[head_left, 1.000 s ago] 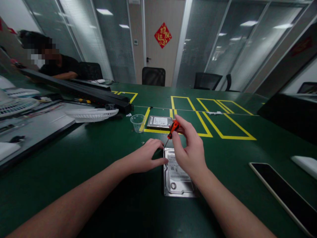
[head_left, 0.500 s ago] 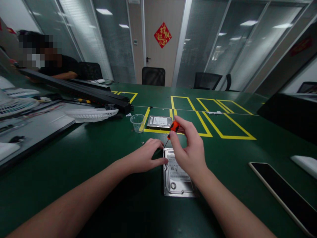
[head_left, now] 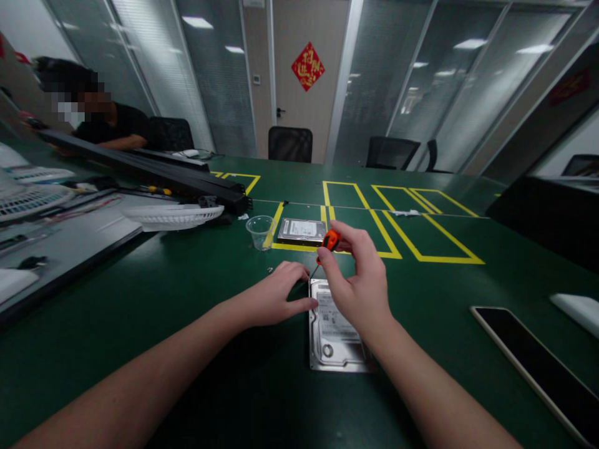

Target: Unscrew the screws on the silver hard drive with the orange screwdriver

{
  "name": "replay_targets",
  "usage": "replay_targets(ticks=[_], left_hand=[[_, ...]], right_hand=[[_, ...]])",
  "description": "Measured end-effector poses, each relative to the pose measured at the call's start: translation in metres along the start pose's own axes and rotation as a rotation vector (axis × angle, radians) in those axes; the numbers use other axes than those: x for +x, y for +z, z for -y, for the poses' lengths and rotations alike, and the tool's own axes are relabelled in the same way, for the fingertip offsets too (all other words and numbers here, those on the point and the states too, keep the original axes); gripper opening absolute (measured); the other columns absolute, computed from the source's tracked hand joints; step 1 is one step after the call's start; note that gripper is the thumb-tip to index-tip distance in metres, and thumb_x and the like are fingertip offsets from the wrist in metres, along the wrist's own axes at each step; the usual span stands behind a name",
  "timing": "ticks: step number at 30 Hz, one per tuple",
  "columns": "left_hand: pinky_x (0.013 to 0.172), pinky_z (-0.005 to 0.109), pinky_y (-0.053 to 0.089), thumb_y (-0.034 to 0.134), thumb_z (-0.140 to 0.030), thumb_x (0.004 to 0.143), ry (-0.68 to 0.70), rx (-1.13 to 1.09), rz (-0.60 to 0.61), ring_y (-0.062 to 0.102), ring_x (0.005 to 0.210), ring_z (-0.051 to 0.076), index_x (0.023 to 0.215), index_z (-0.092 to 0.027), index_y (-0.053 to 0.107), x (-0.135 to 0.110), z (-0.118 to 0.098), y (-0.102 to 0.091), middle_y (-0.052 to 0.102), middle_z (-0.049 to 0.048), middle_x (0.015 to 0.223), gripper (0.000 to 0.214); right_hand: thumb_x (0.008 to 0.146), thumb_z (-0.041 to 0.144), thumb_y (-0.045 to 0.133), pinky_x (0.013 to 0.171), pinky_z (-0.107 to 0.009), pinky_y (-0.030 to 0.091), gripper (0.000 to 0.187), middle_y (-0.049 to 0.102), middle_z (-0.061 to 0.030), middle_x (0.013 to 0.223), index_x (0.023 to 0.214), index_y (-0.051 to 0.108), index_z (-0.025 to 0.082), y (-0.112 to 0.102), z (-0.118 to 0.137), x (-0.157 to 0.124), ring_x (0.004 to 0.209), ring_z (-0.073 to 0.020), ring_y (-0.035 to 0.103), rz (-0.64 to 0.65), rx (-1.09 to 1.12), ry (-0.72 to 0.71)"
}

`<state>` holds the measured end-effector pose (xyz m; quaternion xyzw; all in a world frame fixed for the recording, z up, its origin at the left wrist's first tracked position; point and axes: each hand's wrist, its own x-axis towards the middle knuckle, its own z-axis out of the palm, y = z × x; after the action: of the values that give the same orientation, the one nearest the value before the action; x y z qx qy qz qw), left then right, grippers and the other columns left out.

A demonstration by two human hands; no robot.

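Observation:
A silver hard drive [head_left: 330, 330] lies flat on the green table in front of me, its label partly covered by my right hand. My right hand [head_left: 358, 280] pinches a small orange and black screwdriver [head_left: 331, 240] by its handle. The thin shaft slants down to the drive's far left corner, where my fingers hide the exact contact. My left hand [head_left: 285, 293] steadies the drive from the left, thumb on its edge and fingertips at that corner. Small metal bits [head_left: 270, 269], too small to make out, lie just beyond my left hand.
Beyond stand a clear plastic cup [head_left: 261, 234] and a second hard drive [head_left: 302, 231] amid yellow tape outlines. A phone [head_left: 528, 368] lies at the right. White fan parts [head_left: 173, 215] and long black bars [head_left: 154, 171] fill the left, where another person sits.
The screwdriver handle has turned slightly and my right fingers have shifted a little on it. My left hand and the drive stay in place.

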<state>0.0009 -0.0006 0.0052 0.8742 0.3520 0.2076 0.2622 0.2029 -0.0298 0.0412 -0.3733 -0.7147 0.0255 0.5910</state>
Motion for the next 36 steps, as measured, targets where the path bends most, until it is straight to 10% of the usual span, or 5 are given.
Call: replay_targets(ticks=[22, 36], left_hand=[[0.111, 0.053, 0.051, 0.08, -0.045, 0.098, -0.015, -0.014, 0.004, 0.06, 0.127, 0.035, 0.116, -0.022, 0.063, 0.0007, -0.002, -0.0011, 0.067, 0.0125, 0.131, 0.034], [0.115, 0.053, 0.05, 0.08, -0.044, 0.098, 0.007, -0.008, -0.004, 0.058, 0.131, 0.035, 0.115, -0.022, 0.063, -0.0005, 0.0013, 0.0004, 0.067, 0.0124, 0.136, 0.032]], right_hand=[[0.102, 0.023, 0.073, 0.093, -0.043, 0.067, 0.037, 0.074, -0.0045, 0.121, 0.137, 0.064, 0.032, 0.0039, -0.0057, -0.0039, 0.103, -0.0213, 0.077, -0.037, 0.081, 0.053], [0.113, 0.019, 0.045, 0.116, -0.051, 0.058, 0.051, 0.072, -0.0086, 0.148, 0.161, 0.055, 0.034, 0.0, -0.0061, -0.0046, 0.131, -0.0249, 0.071, 0.062, 0.121, 0.029]])
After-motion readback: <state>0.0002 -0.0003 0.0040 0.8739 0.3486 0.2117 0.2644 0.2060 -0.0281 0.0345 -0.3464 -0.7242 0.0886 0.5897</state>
